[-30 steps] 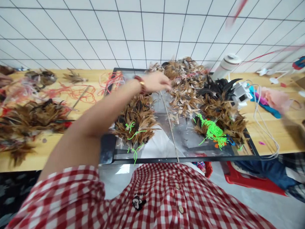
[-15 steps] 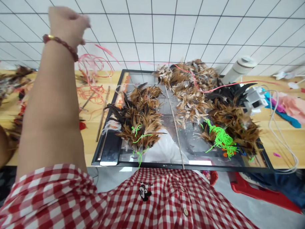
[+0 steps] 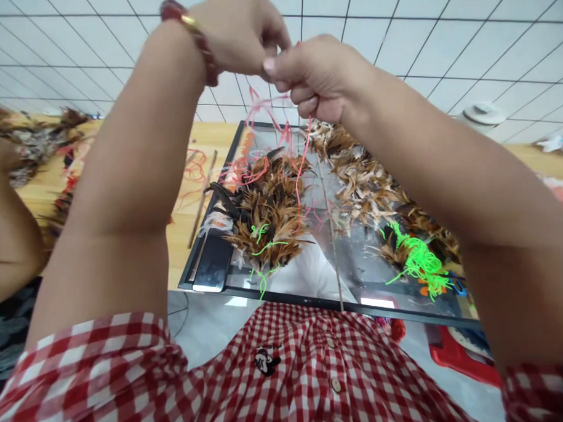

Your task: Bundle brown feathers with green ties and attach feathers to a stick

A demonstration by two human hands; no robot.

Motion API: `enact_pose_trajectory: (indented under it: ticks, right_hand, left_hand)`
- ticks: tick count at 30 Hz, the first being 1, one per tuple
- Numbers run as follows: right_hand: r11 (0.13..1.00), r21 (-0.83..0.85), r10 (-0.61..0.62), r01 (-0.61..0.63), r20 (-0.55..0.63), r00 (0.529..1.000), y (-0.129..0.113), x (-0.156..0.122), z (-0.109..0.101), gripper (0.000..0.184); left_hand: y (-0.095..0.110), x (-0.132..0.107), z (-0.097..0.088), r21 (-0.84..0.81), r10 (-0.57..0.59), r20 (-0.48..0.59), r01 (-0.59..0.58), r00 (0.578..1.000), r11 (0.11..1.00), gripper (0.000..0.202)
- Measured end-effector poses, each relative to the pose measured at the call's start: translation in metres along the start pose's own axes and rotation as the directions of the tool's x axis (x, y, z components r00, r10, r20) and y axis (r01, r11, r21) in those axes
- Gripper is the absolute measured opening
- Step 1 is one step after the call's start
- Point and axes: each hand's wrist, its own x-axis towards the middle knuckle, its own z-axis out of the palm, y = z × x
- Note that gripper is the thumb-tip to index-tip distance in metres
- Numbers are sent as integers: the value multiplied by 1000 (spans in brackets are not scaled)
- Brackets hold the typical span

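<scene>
My left hand (image 3: 241, 31), with a dark red beaded bracelet at the wrist, is raised in front of the tiled wall. Its fingertips are pinched and meet those of my right hand (image 3: 320, 77), which is closed too. Both grip pink string (image 3: 302, 168); one strand drops from below my right fingers, and loose loops dangle between the hands. The exact hold at the fingertips is partly hidden. Beneath them, a bundle of brown and black feathers (image 3: 272, 204) with bits of green string lies on a black-framed glass panel (image 3: 278, 296).
More brown feathers (image 3: 363, 189) and a heap of bright green string (image 3: 421, 262) lie on the panel's right half. A dark phone (image 3: 212, 261) rests at its left front corner, a thin stick (image 3: 202, 199) beside it. Another person's arm (image 3: 8, 226) is at far left.
My left hand has moved right, bringing the pink string over the panel. My right hand has come into view and meets it, also holding the string.
</scene>
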Motion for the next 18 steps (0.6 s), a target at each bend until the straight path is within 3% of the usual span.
enact_pose_trajectory:
  ticks: [1,2,3,4,5,6,7,8,10,12,15,18]
  right_hand:
    - [997,-57,51,-52,-8,999,2,3,-2,24]
    - [993,-75,91,-91,-11,996,5,3,-7,27]
    - [991,-76,106,-106,-3,994,8,1,-15,31]
    - [992,-76,97,-97,7,995,12,-2,-24,34]
    - [994,-74,84,-83,16,996,16,-6,-32,35]
    - [995,-71,71,-70,14,997,21,-10,-40,34]
    - [995,-69,70,-68,16,997,25,-13,-46,34]
    - [995,-69,75,-74,21,997,30,-15,-50,33]
    - [991,-84,104,-101,37,994,37,-16,-55,28]
    - [987,-108,124,-118,54,991,42,-14,-57,22]
    - [985,-130,117,-110,49,992,46,-13,-59,23]
    - [987,-116,114,-111,16,993,45,-16,-64,26]
  left_hand:
    - [-20,-2,1,-194,122,51,-110,991,975,65]
    - [-41,-3,4,-445,200,127,-125,971,887,87]
    - [-65,-3,11,-593,230,197,-71,953,802,102]
    - [-88,-1,19,-605,104,128,-6,986,796,96]
    - [-111,1,31,-469,-147,13,136,989,873,81]
    - [-132,5,44,-213,-384,-67,362,921,907,66]
    - [-151,9,59,-107,-465,-94,455,880,884,59]
    - [-168,14,74,-62,-489,-86,485,868,872,54]
    - [-192,25,102,4,-486,17,486,874,874,66]
    - [-203,34,122,39,-388,89,386,917,922,86]
    - [-198,45,136,32,-88,187,84,978,996,101]
    - [-170,50,136,-19,134,327,-136,935,991,101]
